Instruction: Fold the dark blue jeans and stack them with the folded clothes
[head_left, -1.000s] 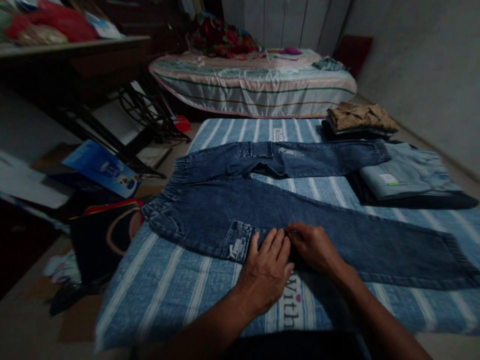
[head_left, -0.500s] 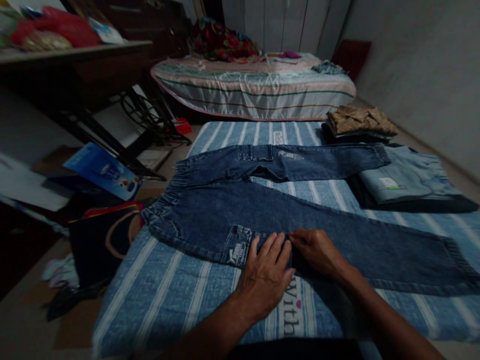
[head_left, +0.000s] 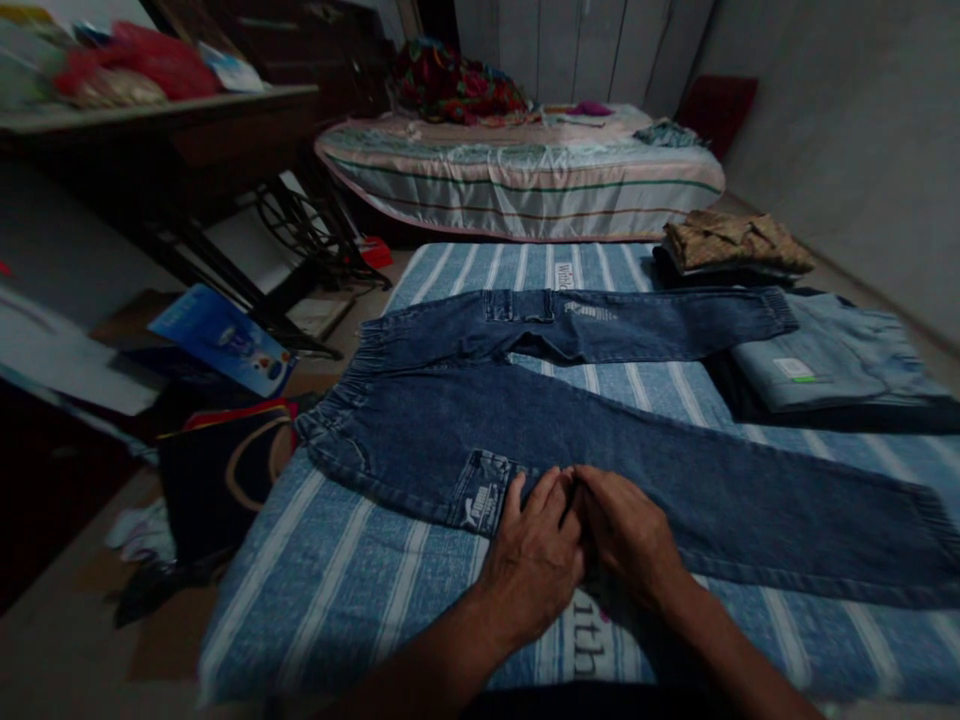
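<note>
Dark blue jeans [head_left: 420, 410] lie spread out, with the gathered waistband at the left and the elastic cuffs at the right. At the cargo pocket [head_left: 484, 495] with the white print on the nearer leg, my left hand [head_left: 536, 550] presses on the denim, its fingers bent and gathered at the pocket's right part. My right hand [head_left: 626, 530] meets it there, fingertips pinched together on the cloth. The fingertips of both hands touch or nearly touch. My fingers hide the denim between them.
Under the jeans is a blue-and-white striped bed cover [head_left: 337, 560]. Folded light-blue jeans [head_left: 832, 350] and a folded brown garment [head_left: 735, 245] lie at the right. A sewing-machine table [head_left: 247, 110] stands at the left, above a blue box [head_left: 225, 340]. Another bed [head_left: 525, 180] is behind.
My right hand has moved left until its fingertips meet my left hand's. The left fingers have drawn closer together and bent. The view has shifted slightly; the jeans lie as before.
</note>
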